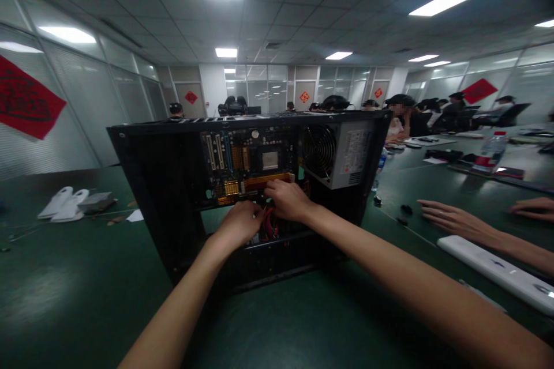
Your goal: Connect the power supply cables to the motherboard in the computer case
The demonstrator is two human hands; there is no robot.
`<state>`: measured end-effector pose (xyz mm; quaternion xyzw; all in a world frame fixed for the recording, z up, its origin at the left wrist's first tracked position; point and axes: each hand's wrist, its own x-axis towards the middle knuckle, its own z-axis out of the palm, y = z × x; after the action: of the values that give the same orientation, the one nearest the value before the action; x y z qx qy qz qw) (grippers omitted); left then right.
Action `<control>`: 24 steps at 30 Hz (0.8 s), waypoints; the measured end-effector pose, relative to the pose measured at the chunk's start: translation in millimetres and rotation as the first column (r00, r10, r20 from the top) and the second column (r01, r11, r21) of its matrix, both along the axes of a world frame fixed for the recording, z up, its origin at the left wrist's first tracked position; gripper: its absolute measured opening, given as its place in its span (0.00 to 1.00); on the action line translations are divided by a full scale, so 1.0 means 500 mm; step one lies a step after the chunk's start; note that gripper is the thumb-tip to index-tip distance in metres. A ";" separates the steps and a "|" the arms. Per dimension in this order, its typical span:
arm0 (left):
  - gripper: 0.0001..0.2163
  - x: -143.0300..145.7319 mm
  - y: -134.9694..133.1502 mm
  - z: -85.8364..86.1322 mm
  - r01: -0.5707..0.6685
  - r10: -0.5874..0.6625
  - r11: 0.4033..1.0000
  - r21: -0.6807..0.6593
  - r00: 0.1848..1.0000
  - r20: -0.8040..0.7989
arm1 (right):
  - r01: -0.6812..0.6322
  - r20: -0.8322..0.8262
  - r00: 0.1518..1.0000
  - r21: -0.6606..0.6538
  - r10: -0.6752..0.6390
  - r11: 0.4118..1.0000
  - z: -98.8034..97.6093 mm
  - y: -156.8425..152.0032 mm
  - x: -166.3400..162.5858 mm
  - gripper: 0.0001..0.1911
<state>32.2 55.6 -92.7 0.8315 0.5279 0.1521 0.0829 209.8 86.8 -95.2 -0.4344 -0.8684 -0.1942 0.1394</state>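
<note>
Reaching into open computer case (147,184) on green table (78,300) | left hand (239,223) and right hand (286,199) working at red cables (269,222) below motherboard (242,164) | grip unclear, fingertips hidden

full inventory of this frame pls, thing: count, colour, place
computer case: 1, black, open side toward camera, centre of table
motherboard: 1, dark with yellow and orange slots, inside case
power supply: 1, grey with round fan, upper right of case
cables: a bunch, red and pink, under the hands; count unclear
table: 1, dark green
white objects: about 2, far left on table
white bar: 1, right, near a co-worker's arm
water bottle: 1, clear, right rear
co-worker's hands: 2, flat on table, right
red wall decorations: several, on the glass walls
seated people: several, rear right
left hand: at the cables, grip hidden
right hand: on the cables below the motherboard, grip unclear
</note>
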 end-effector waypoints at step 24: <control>0.15 0.000 -0.004 0.005 -0.021 0.021 1.000 -0.015 1.000 -0.006 | 0.004 0.029 1.000 0.027 -0.005 1.000 -0.004 0.002 0.002 0.10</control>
<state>32.3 53.5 -90.3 0.8256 0.5380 0.1465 0.0859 210.7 87.9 -97.4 -0.4317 -0.8667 -0.2124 0.1319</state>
